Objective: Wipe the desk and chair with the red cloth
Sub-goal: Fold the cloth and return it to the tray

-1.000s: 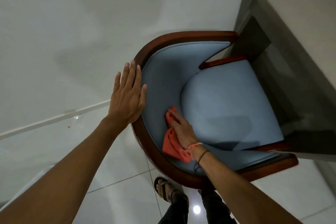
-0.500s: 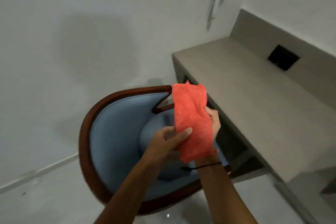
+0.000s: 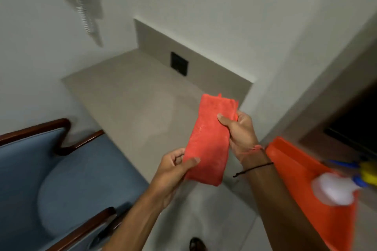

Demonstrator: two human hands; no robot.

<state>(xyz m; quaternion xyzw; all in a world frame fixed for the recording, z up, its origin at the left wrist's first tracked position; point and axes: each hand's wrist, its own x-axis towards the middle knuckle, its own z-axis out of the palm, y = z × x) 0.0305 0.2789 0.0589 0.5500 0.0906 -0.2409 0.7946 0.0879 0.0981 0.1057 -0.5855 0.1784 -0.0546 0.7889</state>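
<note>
I hold the folded red cloth (image 3: 210, 138) in the air over the front edge of the beige desk (image 3: 130, 96). My left hand (image 3: 173, 167) pinches its lower end between thumb and fingers. My right hand (image 3: 240, 130) grips its upper right side, thumb across the front. The blue upholstered chair (image 3: 67, 175) with dark wooden arms stands at the lower left, tucked against the desk.
An orange caddy (image 3: 302, 171) with a white spray bottle (image 3: 334, 189) and blue and yellow items sits at the right. A black socket plate (image 3: 179, 63) is in the desk's back panel. A wall phone with a coiled cord (image 3: 81, 0) hangs at upper left.
The cloth came off the chair back and both hands now hold it, folded. The view has swung right from the chair to the desk, and the orange caddy has come into sight.
</note>
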